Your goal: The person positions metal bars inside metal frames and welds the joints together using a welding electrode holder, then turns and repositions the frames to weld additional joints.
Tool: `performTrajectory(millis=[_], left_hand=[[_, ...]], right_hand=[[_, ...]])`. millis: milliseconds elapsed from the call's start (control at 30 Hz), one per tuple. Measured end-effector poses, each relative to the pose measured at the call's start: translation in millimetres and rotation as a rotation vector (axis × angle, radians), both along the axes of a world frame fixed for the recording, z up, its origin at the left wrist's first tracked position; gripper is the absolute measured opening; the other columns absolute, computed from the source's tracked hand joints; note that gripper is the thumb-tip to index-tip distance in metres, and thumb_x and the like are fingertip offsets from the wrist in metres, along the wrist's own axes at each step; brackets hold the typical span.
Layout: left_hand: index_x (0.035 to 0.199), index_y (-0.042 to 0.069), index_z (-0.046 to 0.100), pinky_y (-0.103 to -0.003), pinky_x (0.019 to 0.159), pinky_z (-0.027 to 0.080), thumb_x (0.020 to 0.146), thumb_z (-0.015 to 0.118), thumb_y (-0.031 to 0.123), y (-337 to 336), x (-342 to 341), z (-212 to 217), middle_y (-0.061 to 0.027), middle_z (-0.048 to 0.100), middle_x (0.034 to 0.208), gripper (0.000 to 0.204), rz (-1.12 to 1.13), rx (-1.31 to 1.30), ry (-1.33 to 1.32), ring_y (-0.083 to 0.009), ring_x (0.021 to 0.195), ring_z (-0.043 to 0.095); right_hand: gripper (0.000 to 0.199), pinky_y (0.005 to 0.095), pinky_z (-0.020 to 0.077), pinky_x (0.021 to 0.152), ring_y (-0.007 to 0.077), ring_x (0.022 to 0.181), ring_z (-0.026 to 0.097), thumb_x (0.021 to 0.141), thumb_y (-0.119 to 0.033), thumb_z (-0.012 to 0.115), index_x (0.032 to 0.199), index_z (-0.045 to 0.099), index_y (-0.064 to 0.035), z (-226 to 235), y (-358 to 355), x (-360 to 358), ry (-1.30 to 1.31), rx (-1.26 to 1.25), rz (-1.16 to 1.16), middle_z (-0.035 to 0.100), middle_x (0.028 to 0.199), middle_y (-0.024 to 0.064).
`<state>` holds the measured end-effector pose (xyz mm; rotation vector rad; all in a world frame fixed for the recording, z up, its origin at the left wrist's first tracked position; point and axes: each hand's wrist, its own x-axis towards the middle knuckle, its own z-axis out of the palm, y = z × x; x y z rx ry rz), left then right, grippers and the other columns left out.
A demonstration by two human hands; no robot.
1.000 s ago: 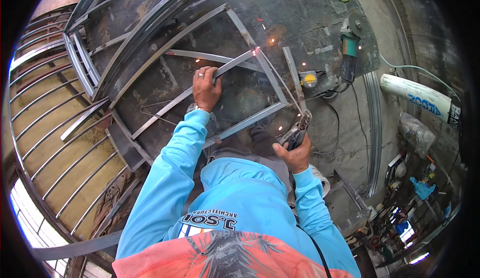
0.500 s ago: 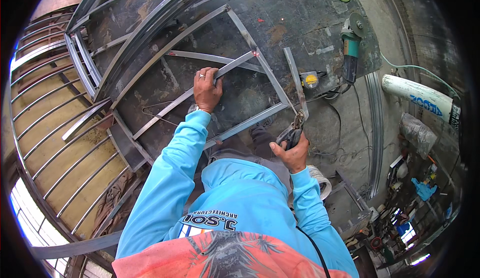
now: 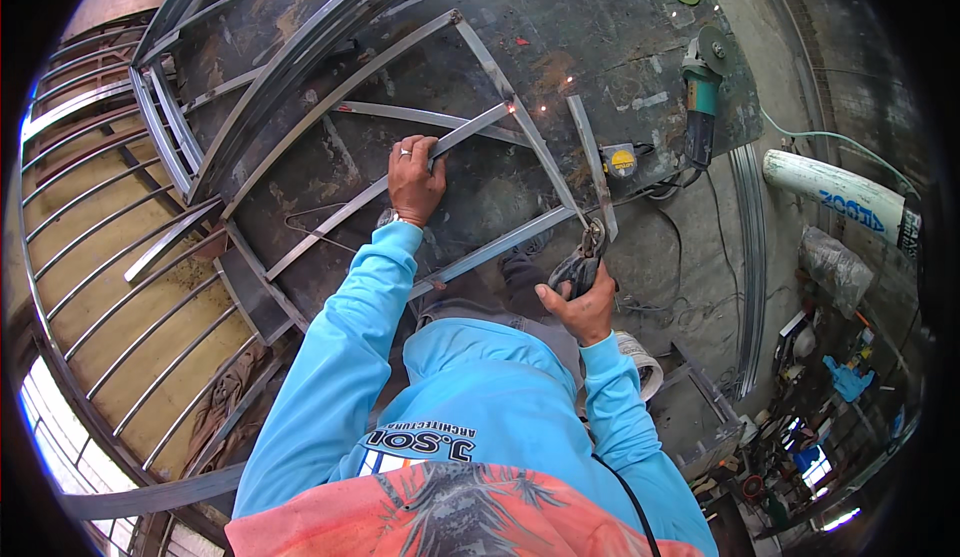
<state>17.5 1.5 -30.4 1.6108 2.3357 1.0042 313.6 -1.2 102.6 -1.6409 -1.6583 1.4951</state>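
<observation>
While pressing a steel bar (image 3: 440, 152), left hand (image 3: 415, 179) curled, fingers over it.

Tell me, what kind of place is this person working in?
Most likely a metal fabrication or welding workshop. The left hand steadies a steel frame on a scorched metal worktable, the right hand grips an electrode holder, and an angle grinder lies nearby.

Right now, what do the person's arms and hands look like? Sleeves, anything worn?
Both arms are in long bright light-blue sleeves that reach the wrists. The left hand is bare, with a ring on one finger and a watch or band at the wrist. The right hand is bare too; no ring shows. No gloves on either.
</observation>
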Motion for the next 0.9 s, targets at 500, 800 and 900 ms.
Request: performTrajectory(millis=[500, 800, 900], left_hand=[[0.105, 0.007, 0.063, -0.044, 0.086, 0.048, 0.075, 0.074, 0.006, -1, -1, -3, -0.0132, 0.062, 0.104, 0.031, -0.004, -0.001, -0.004, -0.0349, 0.098, 0.059], [0.105, 0.006, 0.063, -0.044, 0.087, 0.049, 0.077, 0.074, 0.006, -2, -1, 4, -0.0138, 0.062, 0.104, 0.031, 0.007, -0.003, -0.025, -0.0356, 0.097, 0.06], [0.105, 0.006, 0.063, -0.043, 0.088, 0.049, 0.076, 0.073, 0.005, 0, 0, 4, -0.0139, 0.063, 0.104, 0.032, -0.007, -0.009, -0.018, -0.0351, 0.098, 0.06]], right_hand=[[0.057, 0.0263, 0.0532, 0.058, 0.0131, 0.064, 0.063, 0.064, -0.022, 0.092, 0.104, 0.058, 0.001, -1, -18, -8, 0.419, -0.372, -0.304, 0.065, 0.079, 0.0034], [0.055, 0.0232, 0.0502, 0.056, 0.0075, 0.064, 0.058, 0.063, -0.03, 0.093, 0.096, 0.059, -0.0019, 17, -3, -5, 0.145, -0.12, -0.141, 0.062, 0.074, -0.0002], [0.056, 0.0242, 0.0524, 0.058, 0.0074, 0.068, 0.061, 0.063, -0.028, 0.091, 0.102, 0.061, -0.0001, 13, -1, -4, 0.024, -0.022, -0.042, 0.066, 0.078, 0.0017]])
